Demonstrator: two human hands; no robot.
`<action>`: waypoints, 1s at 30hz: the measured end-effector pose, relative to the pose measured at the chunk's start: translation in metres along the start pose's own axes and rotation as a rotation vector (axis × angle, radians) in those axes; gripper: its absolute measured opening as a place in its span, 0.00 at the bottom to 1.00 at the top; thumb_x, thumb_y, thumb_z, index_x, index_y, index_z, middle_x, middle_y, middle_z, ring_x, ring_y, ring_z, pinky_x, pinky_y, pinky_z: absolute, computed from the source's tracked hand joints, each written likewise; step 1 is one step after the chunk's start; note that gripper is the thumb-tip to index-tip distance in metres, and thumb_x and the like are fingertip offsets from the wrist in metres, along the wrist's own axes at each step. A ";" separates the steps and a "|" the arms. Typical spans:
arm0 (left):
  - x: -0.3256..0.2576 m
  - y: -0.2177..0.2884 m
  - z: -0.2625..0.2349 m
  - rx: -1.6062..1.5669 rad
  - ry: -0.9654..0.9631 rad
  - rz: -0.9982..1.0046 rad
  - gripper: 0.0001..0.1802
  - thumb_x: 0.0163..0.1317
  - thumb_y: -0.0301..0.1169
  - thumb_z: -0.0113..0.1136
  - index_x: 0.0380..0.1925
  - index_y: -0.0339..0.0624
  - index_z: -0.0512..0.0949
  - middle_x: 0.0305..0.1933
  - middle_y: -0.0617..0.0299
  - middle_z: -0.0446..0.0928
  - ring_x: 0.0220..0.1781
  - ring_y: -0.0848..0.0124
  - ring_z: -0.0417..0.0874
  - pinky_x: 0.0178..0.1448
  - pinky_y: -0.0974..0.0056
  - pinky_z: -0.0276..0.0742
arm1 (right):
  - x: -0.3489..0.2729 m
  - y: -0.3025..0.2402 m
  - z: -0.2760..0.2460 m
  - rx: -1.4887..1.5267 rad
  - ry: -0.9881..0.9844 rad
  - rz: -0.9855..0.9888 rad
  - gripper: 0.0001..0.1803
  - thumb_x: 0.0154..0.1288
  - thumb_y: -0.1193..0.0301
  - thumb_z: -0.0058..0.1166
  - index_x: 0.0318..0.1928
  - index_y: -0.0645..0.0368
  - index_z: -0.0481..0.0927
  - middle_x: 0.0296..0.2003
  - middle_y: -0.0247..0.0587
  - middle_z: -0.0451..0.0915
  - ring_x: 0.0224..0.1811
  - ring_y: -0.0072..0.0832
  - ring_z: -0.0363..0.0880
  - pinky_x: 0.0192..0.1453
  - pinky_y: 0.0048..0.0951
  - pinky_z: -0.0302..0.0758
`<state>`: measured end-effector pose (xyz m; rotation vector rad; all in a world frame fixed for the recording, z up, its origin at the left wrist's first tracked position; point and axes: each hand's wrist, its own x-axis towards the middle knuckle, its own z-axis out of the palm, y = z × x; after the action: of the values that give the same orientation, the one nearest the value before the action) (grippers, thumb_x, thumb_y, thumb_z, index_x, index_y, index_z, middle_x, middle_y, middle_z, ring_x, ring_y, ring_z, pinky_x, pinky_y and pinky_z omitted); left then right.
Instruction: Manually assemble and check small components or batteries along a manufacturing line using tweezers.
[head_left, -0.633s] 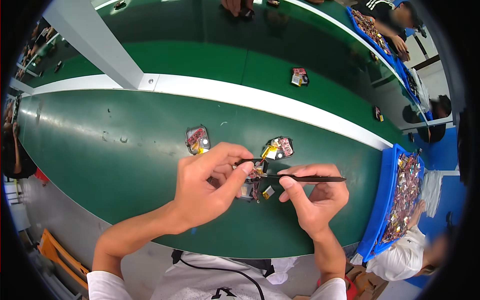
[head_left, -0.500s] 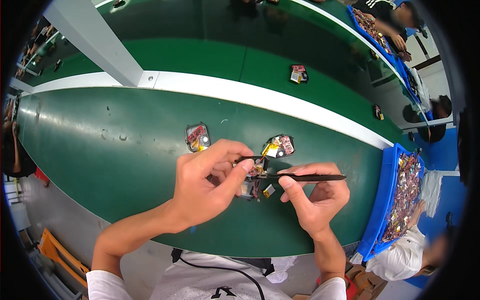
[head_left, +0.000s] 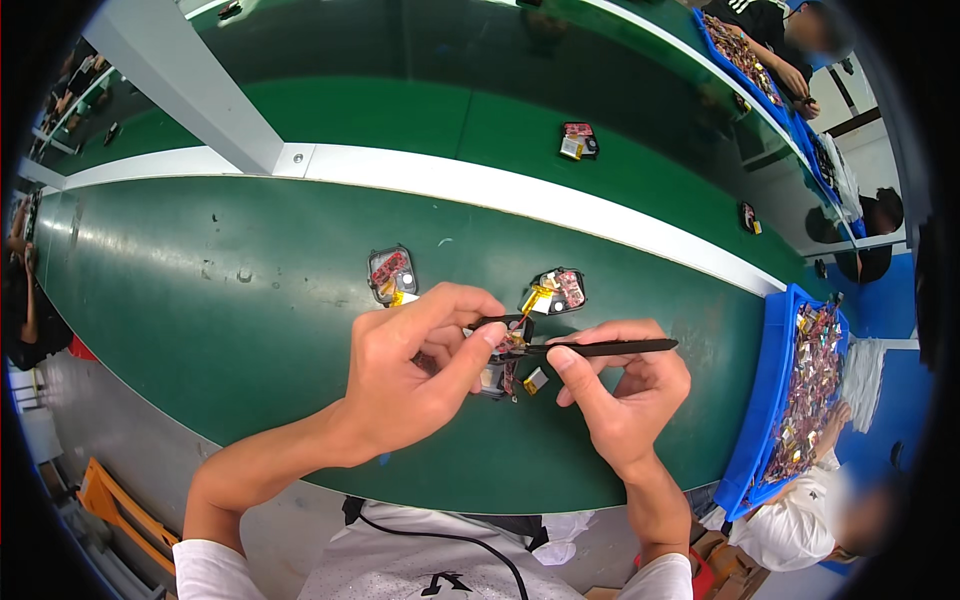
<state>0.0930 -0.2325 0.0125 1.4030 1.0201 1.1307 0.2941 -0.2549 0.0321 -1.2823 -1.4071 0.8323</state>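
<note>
My left hand pinches a small black device housing between thumb and fingers, with a circuit board and thin wires showing at it. Black tweezers lie in the closed fingers of my right hand, their tips reaching into the housing. Whether the tips grip anything is too small to tell. Just under the hands are another open housing, partly covered, and a loose silver battery. Beyond my fingers, two open housings with red boards and batteries rest on the green table, one left and one right.
On the right, a blue tray holds a heap of small boards and batteries. A white rail borders the table's far side; past it, a green conveyor belt carries open housings. Other people work at the right and far left.
Housings on the belt have shifted to the left. My right hand and the tweezers have moved slightly left, toward the held housing. My left hand has barely moved.
</note>
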 end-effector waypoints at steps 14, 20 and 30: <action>0.006 -0.006 -0.001 0.053 -0.066 0.084 0.13 0.67 0.18 0.62 0.51 0.34 0.85 0.33 0.56 0.84 0.24 0.76 0.83 0.25 0.71 0.77 | 0.009 0.000 -0.009 0.190 -0.014 0.320 0.10 0.61 0.82 0.70 0.40 0.67 0.81 0.14 0.27 0.74 0.13 0.09 0.65 0.18 0.16 0.56; 0.007 -0.006 -0.002 -0.030 -0.123 0.005 0.13 0.70 0.20 0.59 0.52 0.35 0.84 0.36 0.55 0.84 0.25 0.74 0.85 0.23 0.71 0.78 | 0.008 -0.002 -0.012 0.237 -0.047 0.334 0.10 0.61 0.83 0.69 0.40 0.67 0.81 0.15 0.27 0.74 0.13 0.08 0.65 0.19 0.15 0.55; 0.007 -0.009 -0.006 -0.375 -0.192 -0.179 0.15 0.76 0.26 0.54 0.57 0.31 0.81 0.40 0.53 0.85 0.33 0.68 0.90 0.28 0.69 0.87 | -0.009 0.013 0.001 0.226 0.006 -0.035 0.12 0.55 0.86 0.72 0.38 0.67 0.82 0.33 0.46 0.88 0.20 0.11 0.75 0.26 0.15 0.71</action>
<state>0.0887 -0.2237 0.0043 1.0746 0.7353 0.9750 0.2961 -0.2611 0.0175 -1.0843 -1.2870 0.9341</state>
